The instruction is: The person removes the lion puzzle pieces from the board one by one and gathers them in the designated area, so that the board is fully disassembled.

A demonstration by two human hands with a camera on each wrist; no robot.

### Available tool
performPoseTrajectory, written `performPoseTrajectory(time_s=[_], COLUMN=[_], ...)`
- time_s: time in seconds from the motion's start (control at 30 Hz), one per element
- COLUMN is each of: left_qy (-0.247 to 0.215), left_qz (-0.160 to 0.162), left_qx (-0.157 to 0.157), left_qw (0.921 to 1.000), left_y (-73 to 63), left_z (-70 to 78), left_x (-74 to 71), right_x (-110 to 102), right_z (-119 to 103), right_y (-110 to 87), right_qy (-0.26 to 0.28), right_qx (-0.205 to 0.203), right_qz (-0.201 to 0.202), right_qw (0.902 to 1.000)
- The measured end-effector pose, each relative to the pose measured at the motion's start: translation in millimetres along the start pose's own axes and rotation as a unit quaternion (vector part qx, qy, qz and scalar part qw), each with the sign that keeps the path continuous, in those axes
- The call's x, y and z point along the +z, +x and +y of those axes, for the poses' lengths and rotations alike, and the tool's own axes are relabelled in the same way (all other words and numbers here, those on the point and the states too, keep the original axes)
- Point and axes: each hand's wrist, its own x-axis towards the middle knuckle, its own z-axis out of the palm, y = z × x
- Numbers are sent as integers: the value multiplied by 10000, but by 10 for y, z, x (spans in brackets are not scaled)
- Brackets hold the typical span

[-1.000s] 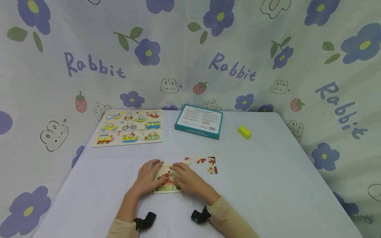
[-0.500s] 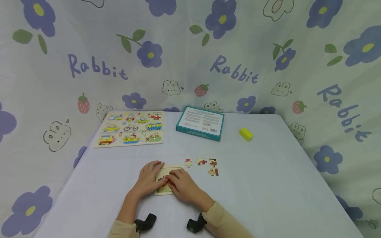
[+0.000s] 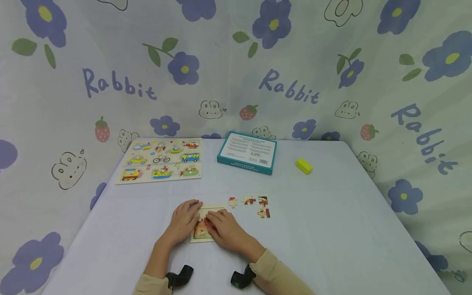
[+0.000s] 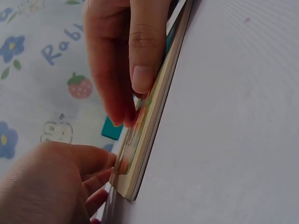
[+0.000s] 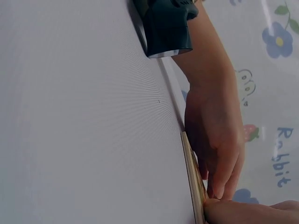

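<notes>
A small wooden jigsaw board with a printed picture lies flat on the white cloth in the head view. My left hand rests along its left side, fingers relaxed and fingertips at the upper left corner. Over the right half of the board, my right hand has its fingers bunched toward the thumb at a reddish puzzle piece, which they partly hide. In the left wrist view, the right thumb and fingers come down onto the board from above, while left fingers touch its edge.
Several loose puzzle pieces lie beyond the board's right corner. A vehicle peg puzzle is at the back left, a teal box at the back middle. A yellow block sits to the right. A flowered curtain hangs behind.
My right hand has moved left over the board, its spread fingers drawing together. The left thumb has pulled back from the picture to the board's left side. The loose pieces have stayed put.
</notes>
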Motion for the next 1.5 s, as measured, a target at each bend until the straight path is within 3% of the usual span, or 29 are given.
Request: performPoseTrajectory(time_s=[0.27, 0.63, 0.87, 1.27, 1.5], left_qy=[99, 90, 120, 115, 97], left_qz=[-79, -70, -58, -58, -88], left_qx=[-25, 21, 5, -44, -48], left_qw=[9999, 9999, 9999, 9999, 9999], left_y=[-4, 3, 4, 11, 14], left_z=[-33, -37, -34, -41, -43], left_x=[9, 18, 17, 26, 21], right_x=[-31, -4, -21, -11, 33], right_z=[7, 34, 22, 36, 52], right_y=[24, 24, 29, 25, 16], right_qy=[247, 1052, 994, 912, 920], right_qx=[35, 190, 208, -147, -16], right_qz=[-306, -61, 34, 447, 408], right_qw=[9992, 9943, 9948, 9947, 9949])
